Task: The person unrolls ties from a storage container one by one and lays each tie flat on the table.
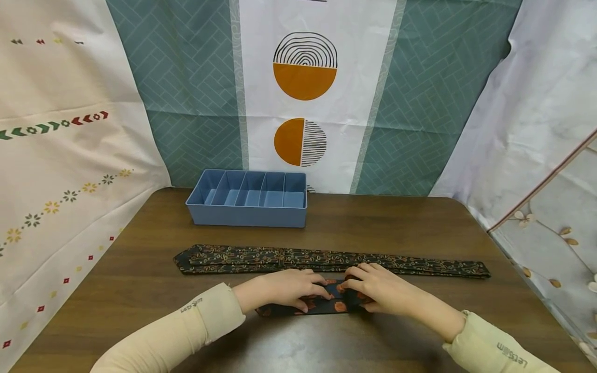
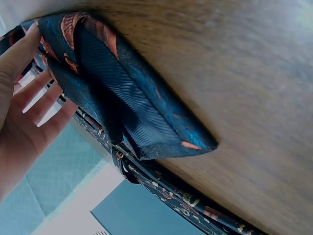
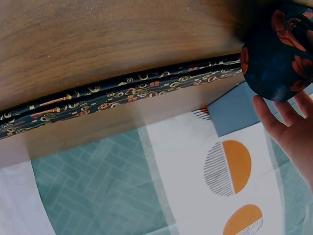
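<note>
Neckties on the bench (image 1: 396,217), a dark brown wood-grain surface: two. Item one, a navy fabric necktie with orange-red floral figures (image 1: 340,306), lies at the near middle, under both hands; its right part is a compact roll (image 3: 274,58), and its left part runs flat out beneath the left hand (image 1: 289,286). At its left end the left wrist view shows the plain dark-blue lining (image 2: 122,107), partly standing open. Item two, a long black fabric necktie with small gold and orange motifs (image 1: 326,259), lies just beyond, lengthwise from left to right, its pointed end at left, a narrower layer lying along the broad one.

Hands: two. The left hand is relaxed, fingers slightly spread, thumb apart, resting on the floral necktie. The right hand (image 1: 380,287) holds the roll, thumb and fingers bent round it. Each forearm wears a cream sleeve with dark lettering (image 1: 205,316).

Containers: one, a blue rectangular plastic box (image 1: 247,216), standing upright near the back of the bench, left of centre. Four dividers make five compartments in a row; the blue inner floor shows in them.

Behind hangs a green and white curtain (image 1: 196,103) bearing two complete round orange-and-black prints (image 1: 305,83).
</note>
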`<state>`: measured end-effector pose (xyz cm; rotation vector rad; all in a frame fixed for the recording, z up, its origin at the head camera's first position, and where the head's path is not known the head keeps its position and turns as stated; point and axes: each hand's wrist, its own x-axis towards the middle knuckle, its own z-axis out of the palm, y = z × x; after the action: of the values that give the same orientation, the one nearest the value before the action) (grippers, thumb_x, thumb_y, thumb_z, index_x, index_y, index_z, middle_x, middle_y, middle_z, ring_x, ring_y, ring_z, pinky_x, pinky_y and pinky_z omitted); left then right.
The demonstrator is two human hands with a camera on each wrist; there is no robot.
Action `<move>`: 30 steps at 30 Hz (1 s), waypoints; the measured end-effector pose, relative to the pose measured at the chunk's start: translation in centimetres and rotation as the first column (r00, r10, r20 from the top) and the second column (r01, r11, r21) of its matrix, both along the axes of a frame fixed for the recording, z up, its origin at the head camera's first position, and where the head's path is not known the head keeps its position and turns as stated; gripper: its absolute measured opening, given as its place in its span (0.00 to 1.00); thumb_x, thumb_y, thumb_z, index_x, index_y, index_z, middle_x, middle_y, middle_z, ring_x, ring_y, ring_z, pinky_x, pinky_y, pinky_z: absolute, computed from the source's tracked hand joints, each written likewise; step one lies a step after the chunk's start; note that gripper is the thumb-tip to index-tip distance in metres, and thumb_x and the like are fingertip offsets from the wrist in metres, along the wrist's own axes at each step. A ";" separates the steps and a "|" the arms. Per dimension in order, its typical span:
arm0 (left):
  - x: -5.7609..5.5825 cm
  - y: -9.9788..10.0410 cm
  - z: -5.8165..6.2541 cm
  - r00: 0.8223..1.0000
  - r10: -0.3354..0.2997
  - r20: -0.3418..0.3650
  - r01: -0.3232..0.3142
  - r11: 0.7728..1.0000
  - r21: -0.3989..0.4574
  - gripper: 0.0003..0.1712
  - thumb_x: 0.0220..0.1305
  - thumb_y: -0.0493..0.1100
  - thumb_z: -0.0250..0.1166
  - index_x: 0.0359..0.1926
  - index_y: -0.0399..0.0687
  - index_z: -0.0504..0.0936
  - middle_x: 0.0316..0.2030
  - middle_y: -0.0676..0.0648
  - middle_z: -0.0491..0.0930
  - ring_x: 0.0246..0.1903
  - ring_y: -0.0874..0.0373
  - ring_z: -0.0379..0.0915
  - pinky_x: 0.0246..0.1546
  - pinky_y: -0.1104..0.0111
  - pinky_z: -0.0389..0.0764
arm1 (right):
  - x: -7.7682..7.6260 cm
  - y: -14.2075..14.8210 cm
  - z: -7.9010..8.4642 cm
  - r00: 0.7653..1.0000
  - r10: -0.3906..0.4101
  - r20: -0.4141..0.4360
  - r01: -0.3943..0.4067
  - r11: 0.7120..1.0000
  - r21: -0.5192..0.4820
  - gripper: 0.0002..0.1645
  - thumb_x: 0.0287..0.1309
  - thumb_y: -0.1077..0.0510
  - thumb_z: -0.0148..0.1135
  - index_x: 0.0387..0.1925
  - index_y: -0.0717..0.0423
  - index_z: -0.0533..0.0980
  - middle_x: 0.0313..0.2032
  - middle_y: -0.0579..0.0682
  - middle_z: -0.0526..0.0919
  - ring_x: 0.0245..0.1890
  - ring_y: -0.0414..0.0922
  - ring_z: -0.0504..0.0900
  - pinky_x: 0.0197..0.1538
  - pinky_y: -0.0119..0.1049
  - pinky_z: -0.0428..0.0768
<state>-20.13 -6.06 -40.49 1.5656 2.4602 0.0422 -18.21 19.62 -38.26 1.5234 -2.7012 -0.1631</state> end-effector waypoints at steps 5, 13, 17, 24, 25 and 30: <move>-0.1 -0.6 0.0 1.000 0.007 -0.001 -0.007 1.000 0.006 0.30 0.57 0.51 0.65 0.62 0.64 0.71 0.64 0.52 0.67 0.59 0.58 0.67 0.53 0.72 0.75 | -0.1 0.0 0.2 1.000 -0.006 0.016 0.007 1.000 -0.017 0.30 0.43 0.51 0.75 0.50 0.48 0.75 0.56 0.51 0.77 0.53 0.49 0.76 0.54 0.49 0.77; 0.2 -1.4 0.1 0.999 0.039 0.010 -0.038 0.999 -0.021 0.29 0.56 0.51 0.67 0.60 0.62 0.73 0.62 0.52 0.68 0.58 0.59 0.67 0.50 0.71 0.77 | -0.1 -0.2 0.2 0.999 0.035 -0.019 -0.035 0.999 -0.010 0.34 0.42 0.50 0.75 0.54 0.50 0.74 0.52 0.50 0.78 0.49 0.48 0.78 0.52 0.46 0.79; 0.5 -1.9 0.4 0.999 0.052 0.007 -0.052 0.998 -0.039 0.28 0.55 0.50 0.68 0.58 0.61 0.74 0.60 0.53 0.69 0.56 0.60 0.68 0.50 0.71 0.77 | -0.1 -0.3 0.2 0.998 0.050 -0.025 -0.050 0.999 -0.015 0.34 0.43 0.49 0.75 0.54 0.49 0.75 0.50 0.49 0.77 0.47 0.47 0.77 0.48 0.45 0.80; 1.0 -2.3 0.6 0.996 0.086 0.006 -0.085 0.995 -0.058 0.28 0.53 0.49 0.70 0.56 0.62 0.74 0.56 0.54 0.70 0.52 0.62 0.69 0.46 0.72 0.77 | 0.0 -0.7 0.1 1.000 0.028 -0.004 -0.028 0.999 -0.017 0.29 0.45 0.50 0.74 0.50 0.52 0.74 0.56 0.52 0.77 0.52 0.49 0.77 0.53 0.46 0.78; 1.1 -2.3 0.7 0.996 0.091 0.004 -0.091 0.994 -0.062 0.28 0.52 0.49 0.70 0.56 0.63 0.75 0.56 0.55 0.70 0.52 0.62 0.69 0.46 0.72 0.77 | 0.0 -0.7 0.1 1.000 0.025 -0.001 -0.025 1.000 -0.019 0.29 0.45 0.50 0.74 0.50 0.52 0.74 0.57 0.52 0.77 0.53 0.49 0.77 0.53 0.46 0.78; 1.3 -2.2 0.9 0.995 0.098 -0.012 -0.099 0.992 -0.074 0.28 0.52 0.49 0.70 0.56 0.63 0.75 0.57 0.55 0.70 0.52 0.62 0.69 0.46 0.73 0.77 | 0.1 -0.8 0.1 1.000 0.026 -0.004 -0.026 1.000 -0.007 0.31 0.46 0.50 0.73 0.53 0.52 0.74 0.54 0.52 0.77 0.52 0.49 0.77 0.52 0.46 0.79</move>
<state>-18.83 -8.29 -39.56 1.4167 2.5133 -0.0401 -18.14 18.85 -38.13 1.5533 -2.6746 -0.1556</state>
